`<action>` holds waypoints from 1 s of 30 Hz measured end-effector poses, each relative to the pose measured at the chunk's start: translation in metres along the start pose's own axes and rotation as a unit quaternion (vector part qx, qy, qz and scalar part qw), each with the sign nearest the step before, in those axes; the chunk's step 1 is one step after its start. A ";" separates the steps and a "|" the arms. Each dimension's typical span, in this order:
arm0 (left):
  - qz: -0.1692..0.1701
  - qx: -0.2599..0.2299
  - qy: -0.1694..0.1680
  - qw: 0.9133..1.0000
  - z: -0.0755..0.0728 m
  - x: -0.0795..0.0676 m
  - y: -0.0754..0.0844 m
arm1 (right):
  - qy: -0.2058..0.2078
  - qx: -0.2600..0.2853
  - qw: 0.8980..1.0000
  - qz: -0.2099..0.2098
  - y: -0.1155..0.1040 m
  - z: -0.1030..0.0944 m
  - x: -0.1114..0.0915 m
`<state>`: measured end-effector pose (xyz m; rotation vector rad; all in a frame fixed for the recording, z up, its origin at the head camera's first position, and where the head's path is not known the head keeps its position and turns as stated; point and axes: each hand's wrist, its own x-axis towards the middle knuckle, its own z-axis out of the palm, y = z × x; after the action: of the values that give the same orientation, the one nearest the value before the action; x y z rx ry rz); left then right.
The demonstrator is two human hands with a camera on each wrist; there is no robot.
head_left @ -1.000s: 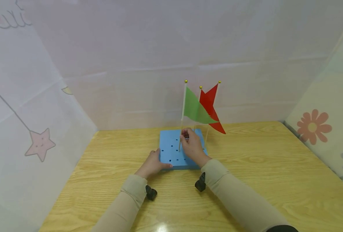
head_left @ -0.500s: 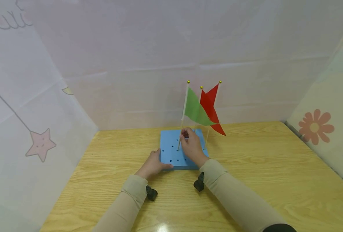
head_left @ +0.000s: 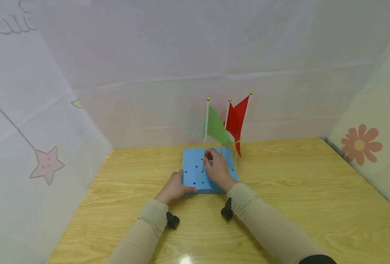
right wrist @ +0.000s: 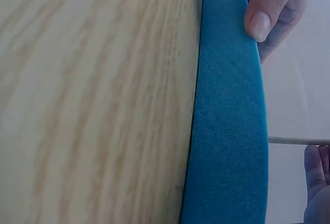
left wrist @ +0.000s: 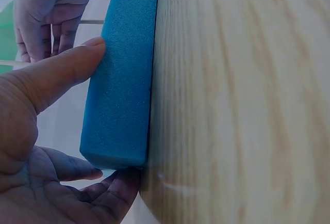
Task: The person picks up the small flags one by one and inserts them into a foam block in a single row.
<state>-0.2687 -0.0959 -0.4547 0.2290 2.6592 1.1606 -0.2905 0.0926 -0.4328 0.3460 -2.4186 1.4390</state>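
A blue foam block (head_left: 191, 157) with rows of small holes lies flat on the table. My left hand (head_left: 174, 187) holds its near left corner, the thumb on the front edge and the other fingers at the left side. Between thumb and fingertips, my right hand (head_left: 219, 168) pinches the thin stick of a green flag (head_left: 216, 126); the stick's lower end meets a hole in the block. The right wrist view shows this stick (right wrist: 291, 141) rising from the block. Behind the green flag, red flag cloth (head_left: 237, 117) hangs on two gold-tipped poles standing in the block.
The wooden table (head_left: 290, 190) extends around the block on both sides. A pale cloth backdrop (head_left: 155, 91) stands behind it, with printed side sheets at left and right. Small black cameras sit at both wrists, one being the right wrist camera (head_left: 227, 209).
The green flag's top swung right, then back left and lower, and its cloth turned. The right hand dipped slightly with the stick. The red cloth shifted, while the left hand stayed put.
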 end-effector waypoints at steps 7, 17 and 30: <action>0.000 0.003 -0.002 1.000 0.001 0.000 0.003 | 0.004 -0.014 1.000 -0.017 0.007 0.002 -0.003; 0.007 -0.001 -0.004 1.000 0.001 0.003 0.003 | 0.008 -0.001 1.000 0.000 0.009 -0.001 -0.003; 0.001 -0.007 0.003 1.000 -0.004 -0.003 -0.004 | -0.117 -0.021 0.993 0.003 0.013 -0.043 -0.031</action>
<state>-0.2670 -0.1020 -0.4540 0.2260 2.6550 1.1820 -0.2606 0.1382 -0.4355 0.5257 -2.6307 1.4187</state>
